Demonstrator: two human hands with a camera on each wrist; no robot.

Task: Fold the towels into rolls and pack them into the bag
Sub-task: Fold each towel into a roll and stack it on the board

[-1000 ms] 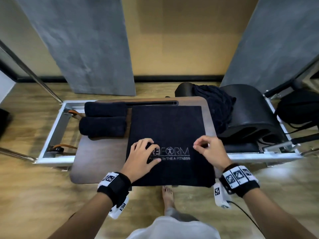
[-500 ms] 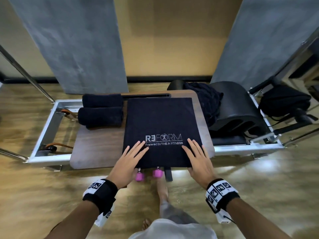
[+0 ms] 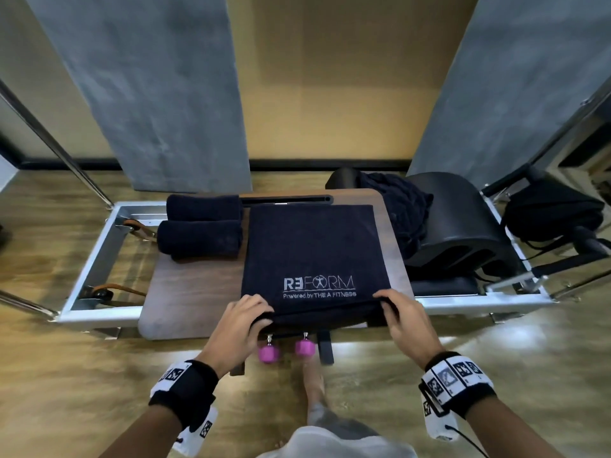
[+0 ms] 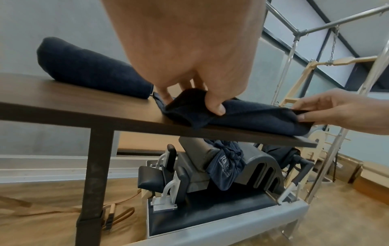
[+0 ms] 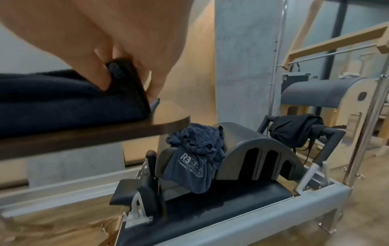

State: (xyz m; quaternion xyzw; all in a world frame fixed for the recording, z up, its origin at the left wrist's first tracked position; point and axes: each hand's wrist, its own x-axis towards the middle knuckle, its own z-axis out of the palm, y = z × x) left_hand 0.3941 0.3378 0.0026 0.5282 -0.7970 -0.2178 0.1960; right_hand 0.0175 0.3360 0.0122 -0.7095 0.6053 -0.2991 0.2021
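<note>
Hands at lower centre: left grip (image 3: 243, 320) and right grip (image 3: 401, 314) each pinch the near edge of the flat dark-navy logo towel (image 3: 312, 256) on the dark wooden desk (image 3: 191, 292).

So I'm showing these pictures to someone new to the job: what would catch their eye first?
Probably the dark towel with white REFORM lettering, flat on the wooden table, its near edge pinched by the left hand and the right hand. Next, two rolled towels side by side at the table's far left, and the pink dumbbells on the floor below.
</note>
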